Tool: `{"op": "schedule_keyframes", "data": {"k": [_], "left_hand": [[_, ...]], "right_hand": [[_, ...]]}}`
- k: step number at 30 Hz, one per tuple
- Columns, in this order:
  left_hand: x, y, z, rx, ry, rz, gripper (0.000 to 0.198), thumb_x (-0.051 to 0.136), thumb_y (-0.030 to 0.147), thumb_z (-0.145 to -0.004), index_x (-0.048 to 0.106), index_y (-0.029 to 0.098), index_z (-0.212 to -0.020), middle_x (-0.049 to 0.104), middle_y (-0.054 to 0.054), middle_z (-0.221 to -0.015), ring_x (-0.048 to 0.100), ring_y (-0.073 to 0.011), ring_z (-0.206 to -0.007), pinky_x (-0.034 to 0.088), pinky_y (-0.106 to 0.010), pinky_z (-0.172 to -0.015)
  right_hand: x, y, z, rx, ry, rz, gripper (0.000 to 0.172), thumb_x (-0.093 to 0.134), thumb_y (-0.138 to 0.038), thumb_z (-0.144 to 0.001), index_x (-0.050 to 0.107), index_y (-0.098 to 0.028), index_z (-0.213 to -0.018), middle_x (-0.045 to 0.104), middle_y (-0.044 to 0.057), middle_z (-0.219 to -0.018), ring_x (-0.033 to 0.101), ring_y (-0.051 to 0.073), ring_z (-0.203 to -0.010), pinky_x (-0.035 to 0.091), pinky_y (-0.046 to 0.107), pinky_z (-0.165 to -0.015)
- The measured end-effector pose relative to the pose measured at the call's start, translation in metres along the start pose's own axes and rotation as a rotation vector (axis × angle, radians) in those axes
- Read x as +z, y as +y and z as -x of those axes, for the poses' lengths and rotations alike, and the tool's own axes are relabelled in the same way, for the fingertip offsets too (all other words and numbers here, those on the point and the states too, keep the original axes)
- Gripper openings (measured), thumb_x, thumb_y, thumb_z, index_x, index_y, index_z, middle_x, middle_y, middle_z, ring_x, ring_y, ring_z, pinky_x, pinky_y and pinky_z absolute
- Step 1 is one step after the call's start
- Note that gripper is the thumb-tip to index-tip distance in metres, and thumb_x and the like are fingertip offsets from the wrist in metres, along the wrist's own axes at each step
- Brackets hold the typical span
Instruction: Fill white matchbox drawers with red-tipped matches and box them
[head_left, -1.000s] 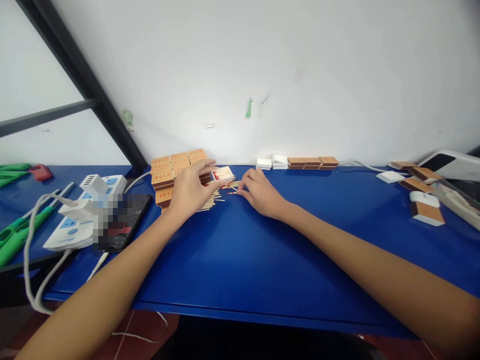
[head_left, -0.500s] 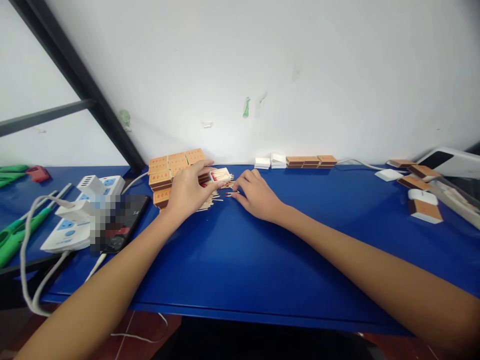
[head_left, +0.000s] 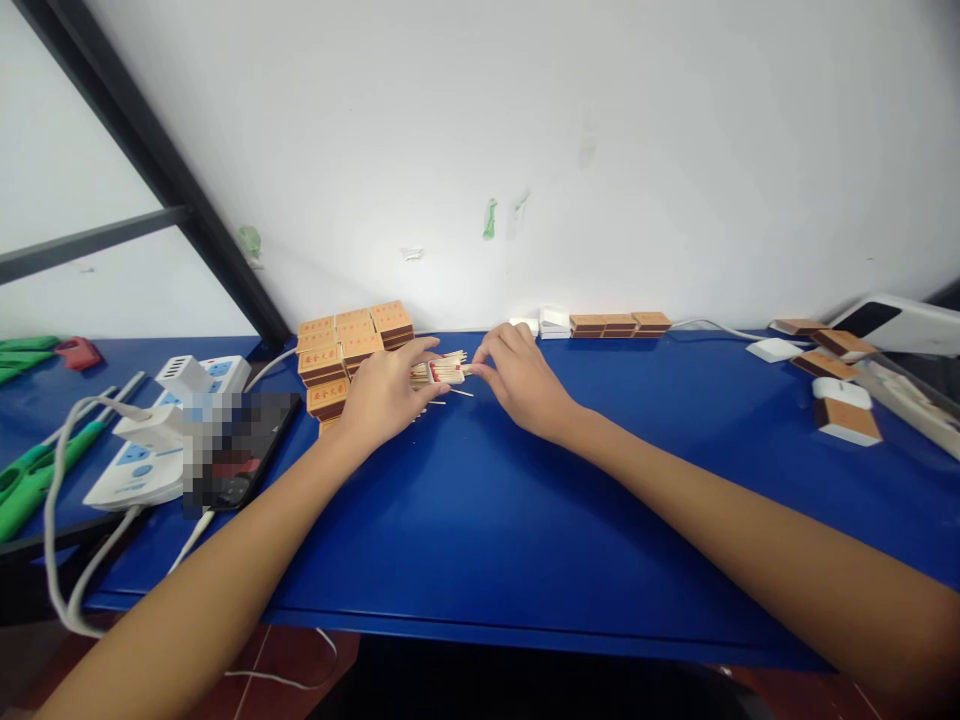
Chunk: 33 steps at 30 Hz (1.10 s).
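Matchbox tray, matches inside

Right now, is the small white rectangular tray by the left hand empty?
Not empty: red-tipped wooden matchsticks lie inside the white tray, its top uncovered.

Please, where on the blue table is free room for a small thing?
Widest bare patch of the blue table: between the left forearm and right forearm, to the front edge. Another: between the right forearm, the matchbox row and scattered boxes. Crowded: around the left hand, stacked matchboxes and matches.
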<state>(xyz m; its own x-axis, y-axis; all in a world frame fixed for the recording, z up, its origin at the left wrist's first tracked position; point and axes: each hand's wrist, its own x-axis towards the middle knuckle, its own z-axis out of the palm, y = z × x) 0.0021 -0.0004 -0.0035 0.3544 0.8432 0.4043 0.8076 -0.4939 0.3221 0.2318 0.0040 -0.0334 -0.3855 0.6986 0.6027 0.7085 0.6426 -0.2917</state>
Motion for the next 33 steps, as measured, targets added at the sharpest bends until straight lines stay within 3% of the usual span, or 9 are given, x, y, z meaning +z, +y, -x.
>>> {"op": "schedule_keyframes", "data": {"k": [5, 13, 20, 26, 33], "left_hand": [[0.001, 0.006, 0.002, 0.007, -0.013, 0.156, 0.058, 0.086, 0.041, -0.085, 0.067, 0.026, -0.138, 0.080, -0.006, -0.123, 0.076, -0.0321, -0.113, 0.057, -0.045, -0.100], [0.002, 0.009, 0.002, 0.025, -0.027, 0.321, 0.061, 0.087, 0.047, -0.083, 0.067, 0.024, -0.137, 0.079, -0.007, -0.126, 0.075, -0.0314, -0.117, 0.058, -0.046, -0.105], [-0.003, 0.005, -0.003, -0.079, 0.122, 0.297, 0.056, 0.087, 0.041, -0.083, 0.070, 0.022, -0.132, 0.081, -0.008, -0.118, 0.077, -0.0294, -0.109, 0.059, -0.044, -0.101], [-0.007, 0.005, -0.004, -0.089, 0.194, 0.291, 0.050, 0.087, 0.036, -0.083, 0.071, 0.022, -0.128, 0.081, -0.006, -0.118, 0.076, -0.0285, -0.116, 0.058, -0.042, -0.105], [-0.005, 0.005, -0.003, -0.062, 0.187, 0.275, 0.051, 0.088, 0.037, -0.083, 0.071, 0.020, -0.128, 0.079, -0.009, -0.125, 0.074, -0.0292, -0.120, 0.058, -0.044, -0.106]], "right_hand": [[-0.001, -0.014, -0.001, -0.050, 0.026, -0.025, 0.010, 0.053, -0.023, -0.106, 0.062, -0.022, -0.101, 0.061, 0.013, -0.110, 0.049, 0.031, -0.106, 0.047, 0.048, -0.097], [-0.004, -0.014, -0.001, -0.055, 0.009, -0.013, 0.010, 0.052, -0.022, -0.105, 0.062, -0.021, -0.102, 0.062, 0.013, -0.111, 0.049, 0.031, -0.106, 0.046, 0.048, -0.098], [0.000, -0.012, 0.003, 0.044, 0.092, -0.024, 0.016, 0.048, -0.025, -0.106, 0.062, -0.021, -0.102, 0.062, 0.012, -0.106, 0.052, 0.030, -0.104, 0.046, 0.046, -0.095], [0.015, -0.001, 0.007, 0.009, -0.111, -0.009, 0.009, 0.065, -0.028, -0.099, 0.068, -0.020, -0.100, 0.061, 0.011, -0.106, 0.052, 0.029, -0.102, 0.047, 0.047, -0.095], [0.020, 0.010, 0.001, 0.059, -0.262, 0.074, 0.016, 0.057, -0.024, -0.104, 0.068, -0.018, -0.094, 0.064, 0.013, -0.105, 0.050, 0.029, -0.102, 0.047, 0.047, -0.095]]}}
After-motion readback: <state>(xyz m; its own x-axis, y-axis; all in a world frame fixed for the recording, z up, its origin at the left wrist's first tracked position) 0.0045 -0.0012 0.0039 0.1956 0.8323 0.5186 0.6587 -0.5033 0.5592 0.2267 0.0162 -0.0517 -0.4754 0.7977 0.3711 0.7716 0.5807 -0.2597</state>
